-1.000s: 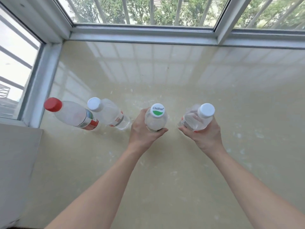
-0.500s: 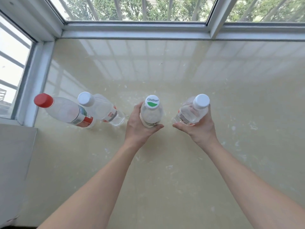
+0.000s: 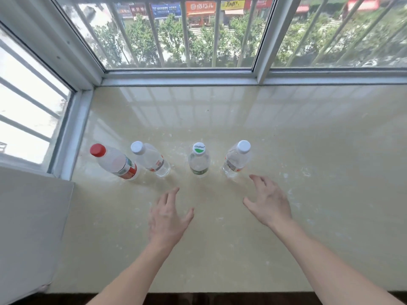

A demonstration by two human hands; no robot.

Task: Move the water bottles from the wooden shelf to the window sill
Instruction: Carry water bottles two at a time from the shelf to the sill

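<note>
Several clear water bottles stand in a row on the cream window sill. From the left: a red-capped bottle, a white-capped bottle, a bottle with a green-and-white cap, and another white-capped bottle. My left hand hovers open in front of the green-capped bottle, touching nothing. In front of the rightmost bottle my right hand is spread open, also apart from it. The wooden shelf is out of view.
Window frames with bars close off the back and the left side of the sill. A white wall block stands at the near left. The sill's front edge runs along the bottom.
Both hands have let go of the green-capped bottle and the rightmost bottle and drawn back toward me. Those two bottles now stand alone on the sill.
</note>
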